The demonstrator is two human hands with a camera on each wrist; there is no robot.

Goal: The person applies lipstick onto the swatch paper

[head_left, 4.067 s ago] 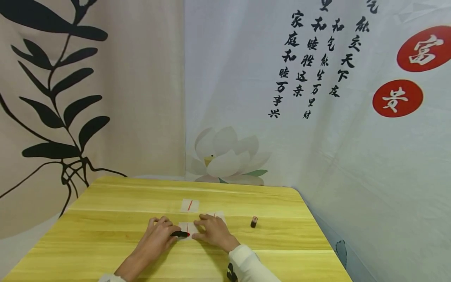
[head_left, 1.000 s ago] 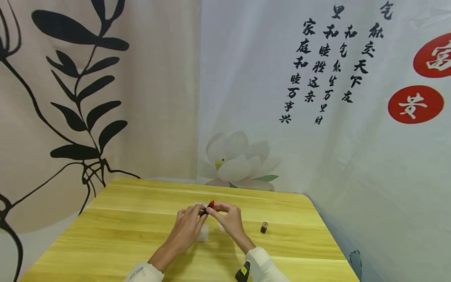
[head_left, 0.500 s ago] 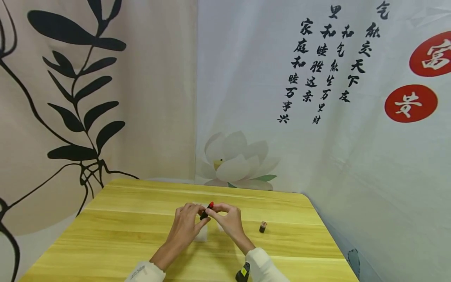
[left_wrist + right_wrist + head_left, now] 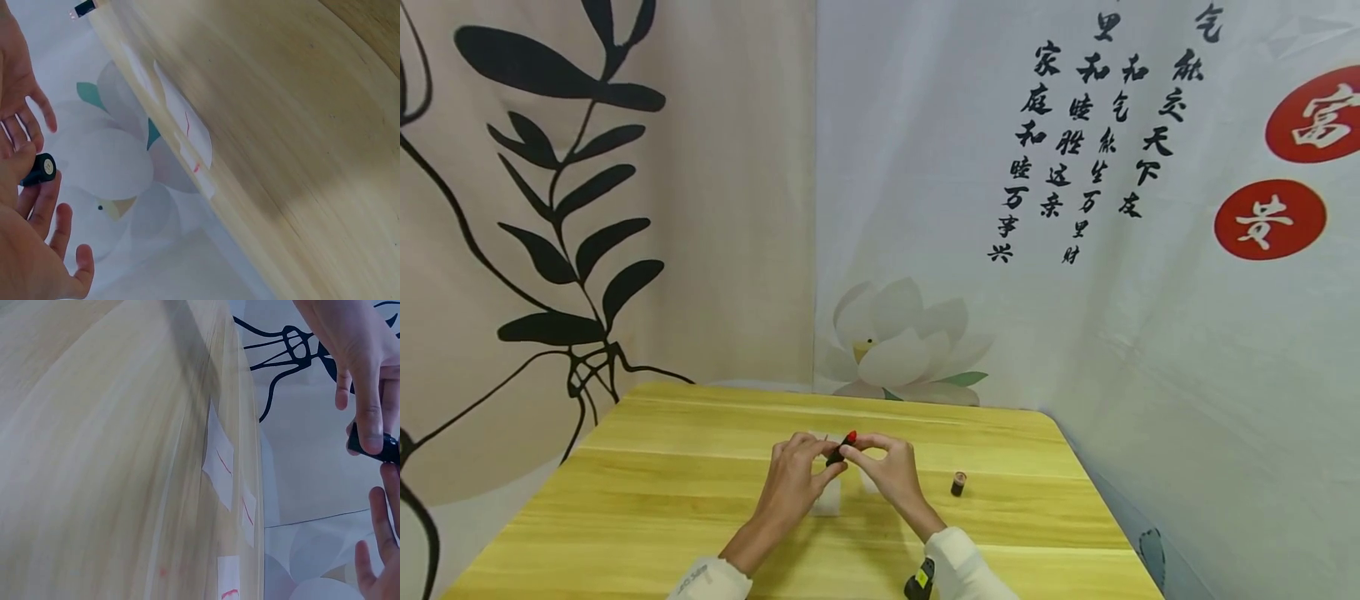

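Observation:
Both hands meet above the middle of the table on one lipstick (image 4: 835, 457), tilted with its red tip up and to the right. My left hand (image 4: 790, 479) holds the black tube between thumb and fingers. Thumb and forefinger of my right hand (image 4: 891, 475) pinch it nearer the red end. In the left wrist view, the round base of the lipstick (image 4: 48, 167) faces the camera. Below the hands lie white paper squares: a near one (image 4: 827, 502), one to the right (image 4: 869, 483) and a far one partly hidden. Red strokes mark the papers (image 4: 215, 459) in the right wrist view.
A small dark cap (image 4: 958, 483) stands on the wooden table (image 4: 1037, 533) to the right of the hands. Behind the table hangs a printed cloth (image 4: 895, 183) with a plant, a flower and writing. A black and yellow device (image 4: 919, 579) sits by the right cuff.
Four seconds ago the left hand held the lipstick low at the near paper while the right hand rested there. Both hands have since risen and come together on the lipstick, hardly moving during the last second.

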